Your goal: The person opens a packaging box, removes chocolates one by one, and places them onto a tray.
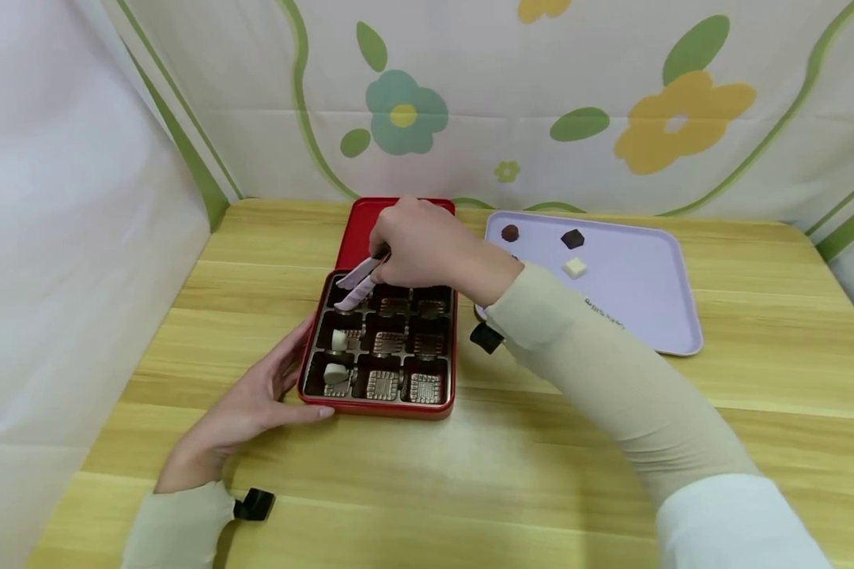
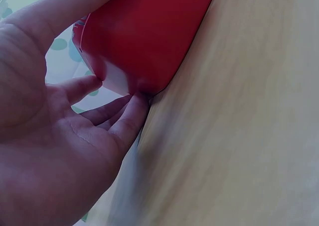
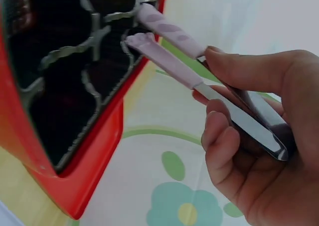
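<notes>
My right hand (image 1: 420,245) grips small tongs (image 3: 239,106) with a folded metal body and lilac tips. Those tips stand apart over the back-left compartment of a red tin (image 1: 391,411); no piece shows between them in the right wrist view. A dark insert divides the tin into several compartments. One cream-white chocolate (image 1: 338,341) sits in the middle-left compartment, and another white chocolate (image 1: 336,374) in the front-left one. My left hand (image 1: 256,403) holds the tin's front-left corner, thumb along the front and fingertips against the left side. The back-left compartment's contents are too dark to tell.
Behind the tin lies its red lid (image 1: 356,231). To the right, a lilac tray (image 1: 648,284) carries a round brown chocolate (image 1: 510,233), a dark chocolate (image 1: 572,239) and a white square piece (image 1: 575,268); my right arm covers part of it. A flowered cloth (image 1: 498,95) hangs behind the table.
</notes>
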### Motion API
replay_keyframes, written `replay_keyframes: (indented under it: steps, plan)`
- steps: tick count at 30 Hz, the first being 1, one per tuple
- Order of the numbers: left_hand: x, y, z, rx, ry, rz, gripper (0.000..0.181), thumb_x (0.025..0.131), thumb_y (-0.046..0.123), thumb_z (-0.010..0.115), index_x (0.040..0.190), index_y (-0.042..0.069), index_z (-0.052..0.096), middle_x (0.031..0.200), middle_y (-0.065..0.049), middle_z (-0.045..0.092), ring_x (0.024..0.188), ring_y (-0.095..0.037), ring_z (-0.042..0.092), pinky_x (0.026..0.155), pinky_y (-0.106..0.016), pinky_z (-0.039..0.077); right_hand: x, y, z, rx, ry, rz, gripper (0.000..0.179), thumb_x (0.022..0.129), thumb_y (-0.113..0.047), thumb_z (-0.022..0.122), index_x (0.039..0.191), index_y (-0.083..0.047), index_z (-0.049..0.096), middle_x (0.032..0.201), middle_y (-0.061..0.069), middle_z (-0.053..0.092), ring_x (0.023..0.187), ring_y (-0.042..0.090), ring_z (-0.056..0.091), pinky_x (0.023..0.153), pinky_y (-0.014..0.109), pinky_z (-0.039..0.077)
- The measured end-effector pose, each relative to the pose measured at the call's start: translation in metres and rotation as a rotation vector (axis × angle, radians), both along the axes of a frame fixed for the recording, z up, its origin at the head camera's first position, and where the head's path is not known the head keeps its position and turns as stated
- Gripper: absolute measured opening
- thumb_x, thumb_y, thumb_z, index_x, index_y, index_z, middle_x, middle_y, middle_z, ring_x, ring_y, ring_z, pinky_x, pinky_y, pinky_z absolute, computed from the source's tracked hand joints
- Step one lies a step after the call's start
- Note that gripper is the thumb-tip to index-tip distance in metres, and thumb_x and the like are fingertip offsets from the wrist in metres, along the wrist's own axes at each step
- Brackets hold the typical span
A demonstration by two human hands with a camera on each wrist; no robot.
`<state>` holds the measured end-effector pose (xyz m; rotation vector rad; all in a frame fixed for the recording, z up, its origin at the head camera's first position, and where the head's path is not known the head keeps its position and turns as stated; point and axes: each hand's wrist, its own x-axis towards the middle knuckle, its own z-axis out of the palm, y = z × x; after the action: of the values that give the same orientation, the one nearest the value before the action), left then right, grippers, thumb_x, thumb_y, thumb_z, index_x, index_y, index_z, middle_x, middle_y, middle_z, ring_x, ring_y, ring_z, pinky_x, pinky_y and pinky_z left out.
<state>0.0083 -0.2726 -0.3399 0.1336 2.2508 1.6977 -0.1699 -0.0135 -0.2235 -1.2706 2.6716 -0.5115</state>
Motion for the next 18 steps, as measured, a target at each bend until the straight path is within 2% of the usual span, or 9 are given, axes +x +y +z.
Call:
replay_keyframes:
  steps: [7,12,14,16,18]
  plan:
    - [-0.002,0.001,0.002,-0.019,-0.006,0.001,0.121,0.085,0.006,0.091,0.173,0.037,0.015,0.182,0.000,0.017,0.165,-0.034,0.023,0.115,-0.003,0.033,-0.001,-0.001,0.007,0.029,-0.039,0.003,0.011,0.093,-0.025,0.082,0.088,-0.016,0.084,0.083,-0.003,0.077,0.081,0.018,0.064,0.068,0.031,0.054]
    - [-0.001,0.002,0.002,-0.015,-0.012,0.002,0.121,0.084,0.006,0.091,0.173,0.037,0.015,0.182,-0.001,0.017,0.164,-0.035,0.025,0.115,-0.004,0.034,-0.001,-0.003,0.008,0.036,-0.071,-0.036,0.015,0.093,-0.022,0.079,0.080,-0.015,0.082,0.077,-0.002,0.075,0.078,0.016,0.064,0.064,0.029,0.052]
    - [-0.001,0.002,0.002,-0.014,-0.013,0.002,0.121,0.084,0.006,0.092,0.173,0.037,0.015,0.182,-0.001,0.018,0.164,-0.035,0.025,0.115,-0.004,0.035,0.001,-0.004,0.010,0.040,-0.060,-0.072,0.021,0.090,-0.021,0.079,0.070,-0.017,0.076,0.069,-0.005,0.069,0.074,0.014,0.060,0.059,0.027,0.048]
    - [0.000,0.001,0.002,-0.014,-0.013,0.005,0.121,0.084,0.006,0.092,0.173,0.037,0.016,0.182,-0.001,0.018,0.164,-0.035,0.024,0.115,-0.004,0.034,0.003,-0.005,0.013,0.044,-0.052,-0.097,0.034,0.088,-0.022,0.078,0.059,-0.018,0.062,0.057,-0.007,0.052,0.063,0.012,0.046,0.052,0.025,0.037]
    - [0.000,0.001,0.002,-0.012,-0.014,0.009,0.121,0.084,0.005,0.091,0.173,0.037,0.016,0.182,0.000,0.018,0.164,-0.034,0.025,0.115,-0.004,0.035,0.006,-0.007,0.014,0.044,-0.061,-0.105,0.047,0.088,-0.025,0.079,0.054,-0.019,0.048,0.054,-0.007,0.036,0.057,0.011,0.032,0.050,0.025,0.027]
